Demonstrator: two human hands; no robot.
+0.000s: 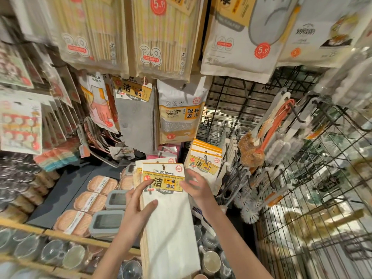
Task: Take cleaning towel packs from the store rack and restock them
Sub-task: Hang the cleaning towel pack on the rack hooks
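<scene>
before rack: both hands, left (pixel 138 206) and right (pixel 196 187), grip stack of several towel packs (pixel 169 218); exact count unclear.

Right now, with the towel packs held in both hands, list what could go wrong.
1. The left hand and right hand hold several stacked cleaning towel packs by the top only; the back ones, fanned out at the left, could slip from that grip.
2. The long white towels hang over the cups below and might snag or knock them.
3. The brushes crowd the wire rack at the right and might catch a sleeve.
</scene>
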